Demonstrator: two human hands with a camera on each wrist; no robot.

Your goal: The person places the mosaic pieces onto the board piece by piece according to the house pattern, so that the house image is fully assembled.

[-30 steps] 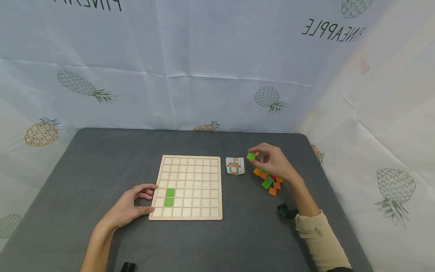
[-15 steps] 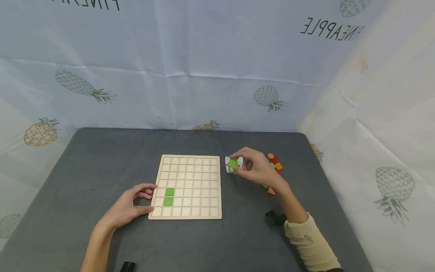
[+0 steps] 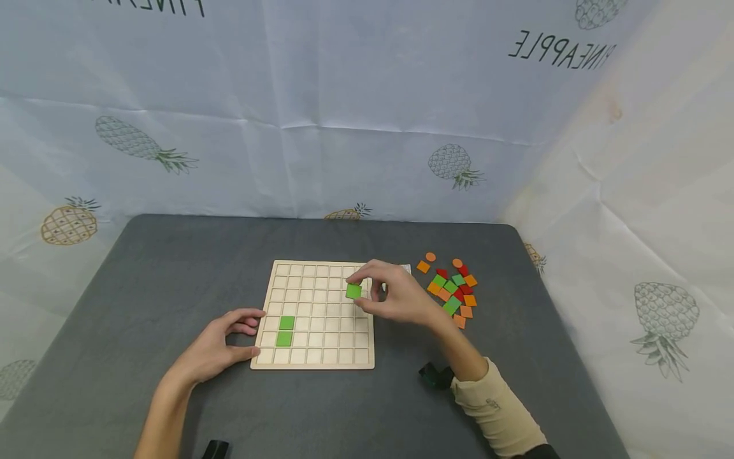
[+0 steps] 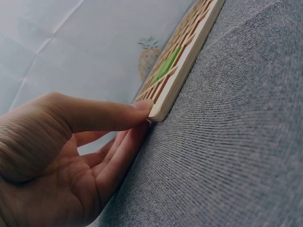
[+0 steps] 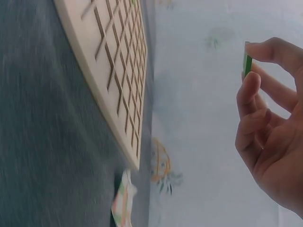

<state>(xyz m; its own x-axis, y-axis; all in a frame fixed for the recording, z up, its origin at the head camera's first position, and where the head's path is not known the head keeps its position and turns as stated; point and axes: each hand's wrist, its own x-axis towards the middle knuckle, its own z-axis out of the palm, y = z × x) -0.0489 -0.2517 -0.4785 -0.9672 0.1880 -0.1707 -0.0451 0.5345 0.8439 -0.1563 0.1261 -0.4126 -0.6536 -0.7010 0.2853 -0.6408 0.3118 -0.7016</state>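
Observation:
A pale wooden grid board (image 3: 312,367) lies on the dark table, with two green square tiles (image 3: 287,323) in cells near its lower left. My left hand (image 3: 220,341) holds the board's left edge, the thumb (image 4: 142,105) on the rim near the corner and the other fingers bent beside it. Over the board's right columns, my right hand (image 3: 401,294) pinches a green square tile (image 3: 353,291) between thumb and forefinger. In the right wrist view this green tile (image 5: 247,64) shows edge-on, held above the board.
Loose orange, red and green tiles (image 3: 453,305) lie right of the board, some of them round. The patterned card (image 5: 123,201) beside the board is mostly hidden by the right hand in the head view. Pineapple-print cloth (image 3: 367,172) hangs behind the table.
My right hand has carried the green tile left from the loose tiles, past the card, to over the board's right side. More loose tiles are uncovered. The left hand has stayed in place.

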